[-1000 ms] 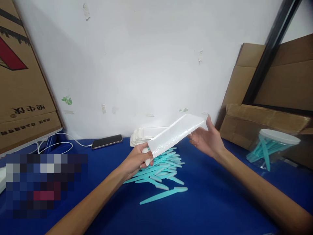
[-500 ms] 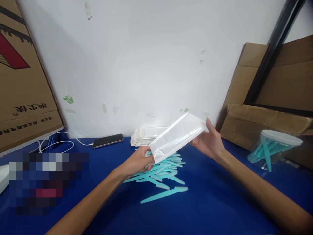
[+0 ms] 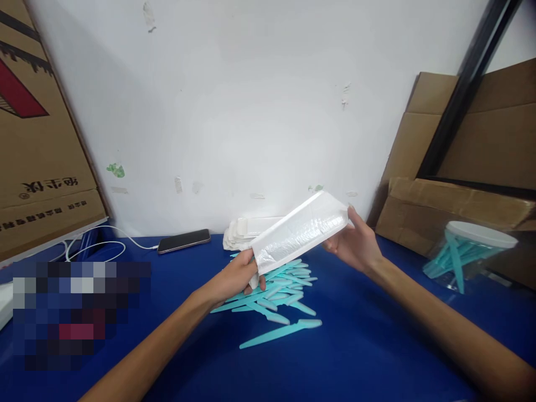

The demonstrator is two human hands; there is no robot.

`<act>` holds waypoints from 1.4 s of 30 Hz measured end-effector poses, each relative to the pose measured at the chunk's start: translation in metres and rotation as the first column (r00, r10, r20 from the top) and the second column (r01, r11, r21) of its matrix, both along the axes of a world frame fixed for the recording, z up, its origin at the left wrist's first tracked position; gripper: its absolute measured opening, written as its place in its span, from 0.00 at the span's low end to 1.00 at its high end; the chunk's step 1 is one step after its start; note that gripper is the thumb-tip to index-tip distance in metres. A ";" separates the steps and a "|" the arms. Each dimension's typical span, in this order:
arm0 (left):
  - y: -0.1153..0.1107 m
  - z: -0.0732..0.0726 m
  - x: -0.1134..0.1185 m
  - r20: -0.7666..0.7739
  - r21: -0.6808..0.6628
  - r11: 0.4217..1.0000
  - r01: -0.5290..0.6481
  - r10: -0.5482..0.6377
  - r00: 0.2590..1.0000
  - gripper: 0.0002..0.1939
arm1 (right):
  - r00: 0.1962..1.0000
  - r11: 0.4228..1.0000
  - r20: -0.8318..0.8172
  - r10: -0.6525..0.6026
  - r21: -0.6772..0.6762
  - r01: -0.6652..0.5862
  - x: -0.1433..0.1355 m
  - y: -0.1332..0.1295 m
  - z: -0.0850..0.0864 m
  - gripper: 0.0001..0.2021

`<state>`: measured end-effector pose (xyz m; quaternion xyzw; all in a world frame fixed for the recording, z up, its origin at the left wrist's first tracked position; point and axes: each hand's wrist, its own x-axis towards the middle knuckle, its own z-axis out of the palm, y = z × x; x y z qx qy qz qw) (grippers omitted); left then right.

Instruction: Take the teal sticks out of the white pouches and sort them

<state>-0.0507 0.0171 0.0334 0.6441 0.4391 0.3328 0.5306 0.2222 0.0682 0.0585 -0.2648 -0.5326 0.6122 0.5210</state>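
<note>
A long white padded mailer (image 3: 301, 230) is held slanting in the air between my hands, its right end higher. My left hand (image 3: 237, 274) is closed on its lower left end, thumb on top. At the upper right end, my right hand (image 3: 355, 241) pinches the corner by the flap. Below the mailer lies a heap of light-blue eyebrow razors (image 3: 288, 285), partly hidden by my left hand. One razor (image 3: 280, 333) lies apart in front of the heap. Behind, a stack of white mailers (image 3: 237, 233) rests against the wall.
A clear tub (image 3: 467, 257) with a white lid and several light-blue razors stands at the right. At the left a phone (image 3: 184, 241) lies with a white cable plugged in. Cardboard boxes (image 3: 46, 145) flank the blue table (image 3: 355, 346); a blurred-out patch covers its left part.
The mailer has turned slightly in my hands and its face looks smoother and fuller. My right hand has shifted a little down and left; both hands keep their hold.
</note>
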 end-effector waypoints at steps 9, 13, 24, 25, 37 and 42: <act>0.006 -0.002 -0.003 0.139 -0.033 0.999 -0.023 0.028 0.990 0.25 | 0.982 0.984 -0.080 -0.169 0.049 0.173 0.002 0.004 0.004 0.18; 0.006 0.000 -0.005 0.118 -0.024 1.000 0.006 -0.003 0.993 0.23 | 0.968 0.970 -0.078 -0.237 0.041 0.241 0.002 0.005 0.006 0.17; 0.001 0.014 -0.005 0.093 -0.106 0.992 -0.073 0.083 0.992 0.27 | 0.967 0.978 -0.162 -0.199 0.026 0.205 0.007 0.008 0.005 0.16; 0.000 0.014 -0.005 0.084 -0.116 0.990 -0.078 0.088 0.993 0.29 | 0.967 0.981 -0.172 -0.187 0.019 0.193 0.007 0.008 0.004 0.16; 0.000 0.016 -0.012 -0.082 -0.096 0.994 0.047 -0.055 0.995 0.26 | 0.973 0.994 -0.205 -0.109 -0.026 0.106 0.012 0.017 -0.003 0.16; 0.000 0.013 -0.012 -0.149 -0.022 0.999 0.036 -0.039 0.988 0.32 | 0.974 0.990 -0.183 -0.137 0.004 0.140 0.009 0.014 -0.001 0.15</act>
